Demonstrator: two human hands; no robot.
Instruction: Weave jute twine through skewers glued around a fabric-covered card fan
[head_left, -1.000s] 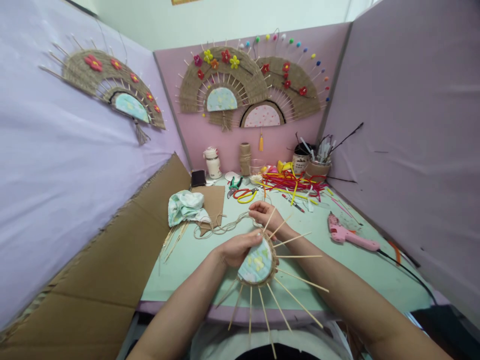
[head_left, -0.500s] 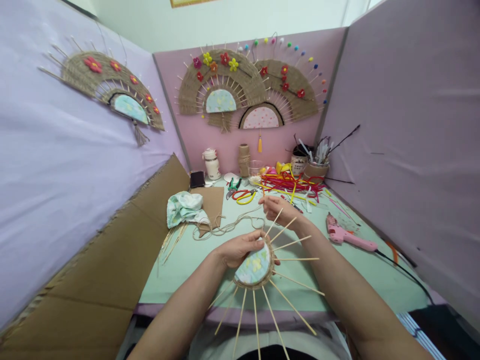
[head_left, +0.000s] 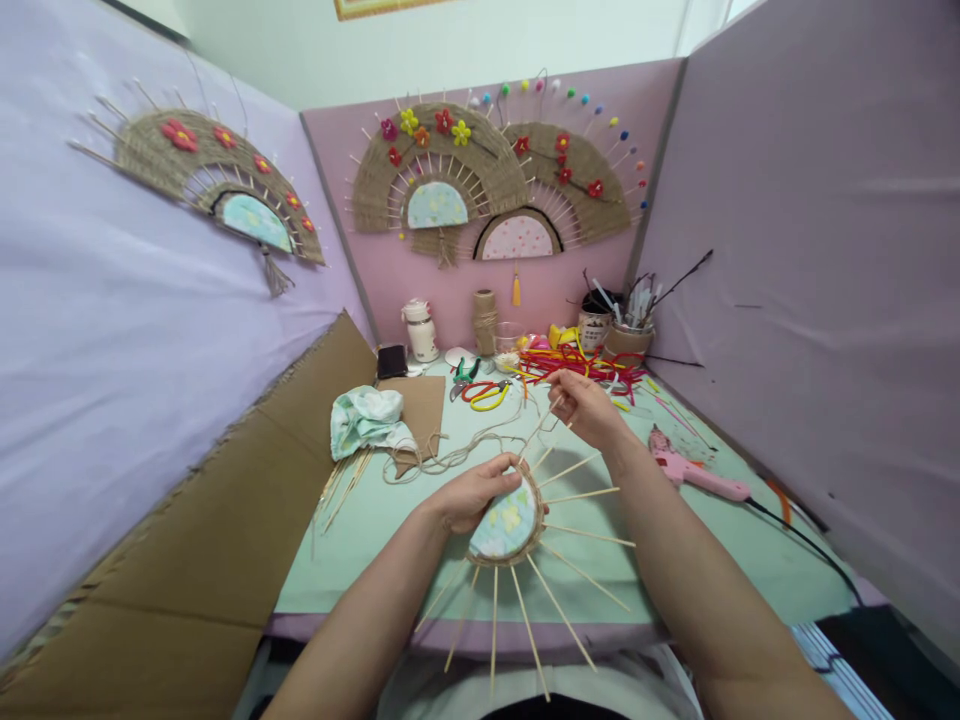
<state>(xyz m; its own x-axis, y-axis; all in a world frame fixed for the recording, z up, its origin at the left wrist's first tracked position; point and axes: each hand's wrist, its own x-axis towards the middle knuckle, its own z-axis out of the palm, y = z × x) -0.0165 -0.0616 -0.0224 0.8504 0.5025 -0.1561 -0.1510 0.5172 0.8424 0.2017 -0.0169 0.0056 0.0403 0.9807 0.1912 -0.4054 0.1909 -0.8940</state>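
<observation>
left hand (head_left: 476, 494): thumb and fingers clamped on the upper rim of the half-round piece (head_left: 508, 522).
right hand (head_left: 589, 408): raised, fingertips pinched narrow, apparently on the twine (head_left: 454, 457).
half-round piece: tilted above the near part of the table (head_left: 337, 590), its thin sticks (head_left: 562, 612) fanning outward.
twine: loose across the table; the step looks like working it at the rim, and the next move calls for steady tension without bending the sticks.
</observation>
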